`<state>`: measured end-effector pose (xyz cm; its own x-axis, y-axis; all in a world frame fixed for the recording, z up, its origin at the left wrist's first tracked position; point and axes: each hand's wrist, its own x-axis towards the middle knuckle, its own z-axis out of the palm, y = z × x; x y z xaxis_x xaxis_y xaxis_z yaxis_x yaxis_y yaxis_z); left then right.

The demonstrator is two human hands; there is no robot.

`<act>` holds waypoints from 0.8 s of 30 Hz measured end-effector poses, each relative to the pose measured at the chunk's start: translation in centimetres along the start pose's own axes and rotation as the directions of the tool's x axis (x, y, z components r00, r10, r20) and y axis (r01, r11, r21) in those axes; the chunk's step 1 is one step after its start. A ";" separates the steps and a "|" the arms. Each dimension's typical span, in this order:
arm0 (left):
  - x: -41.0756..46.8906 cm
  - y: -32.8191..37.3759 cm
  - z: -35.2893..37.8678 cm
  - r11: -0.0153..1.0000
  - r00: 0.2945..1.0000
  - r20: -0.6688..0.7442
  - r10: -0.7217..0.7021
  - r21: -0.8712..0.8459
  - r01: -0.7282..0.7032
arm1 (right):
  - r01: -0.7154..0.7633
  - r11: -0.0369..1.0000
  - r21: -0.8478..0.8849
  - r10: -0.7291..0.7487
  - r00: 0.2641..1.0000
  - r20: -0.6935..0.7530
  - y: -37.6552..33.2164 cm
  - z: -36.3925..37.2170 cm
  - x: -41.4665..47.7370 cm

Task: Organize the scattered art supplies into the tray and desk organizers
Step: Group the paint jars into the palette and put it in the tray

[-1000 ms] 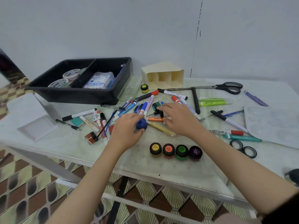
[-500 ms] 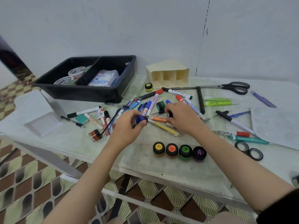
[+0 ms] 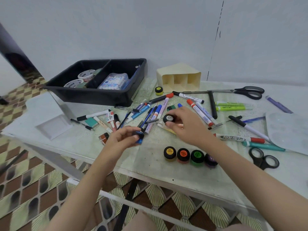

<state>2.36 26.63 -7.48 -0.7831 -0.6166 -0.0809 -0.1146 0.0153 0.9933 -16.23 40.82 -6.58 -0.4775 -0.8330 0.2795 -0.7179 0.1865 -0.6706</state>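
Blue pot [image 3: 139,136] in curled left hand [image 3: 120,139]

Pens and markers [image 3: 156,113] lie scattered before the black tray [image 3: 86,97] and tipped cream organizer [image 3: 178,70]; four paint pots [image 3: 183,154] stand aligned.

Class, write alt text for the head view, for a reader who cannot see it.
A person's left hand holds a blue paint pot and the right hand a black-lidded pot, over a table strewn with markers. Four pots stand in a row; a black tray sits behind.

Soft even light, seemingly warped edges
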 end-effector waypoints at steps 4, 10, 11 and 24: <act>-0.8 -0.4 0.5 0.981 0.993 -0.035 0.113 0.160 -0.106 | 0.187 0.980 0.072 -0.194 0.975 0.112 -2.4 0.5 -2.6; -1.3 -1.1 0.7 0.945 0.981 -0.002 0.192 0.270 -0.184 | 0.316 0.937 -0.150 -0.274 0.930 0.246 -2.3 2.1 -4.1; -1.3 -1.2 0.7 0.925 0.977 0.012 0.215 0.318 -0.207 | 0.329 0.924 -0.193 -0.275 0.925 0.260 -2.2 2.4 -4.2; -1.3 -2.3 0.6 0.650 0.936 0.134 0.325 0.688 -0.324 | 0.254 0.913 -0.319 -0.193 0.958 0.212 -1.1 3.1 -4.3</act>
<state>3.29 27.93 -9.72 -0.8523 -0.4669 0.2356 -0.2414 0.7509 0.6147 -11.81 42.56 -9.11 -0.2117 -0.9443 0.2518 -0.9386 0.1247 -0.3217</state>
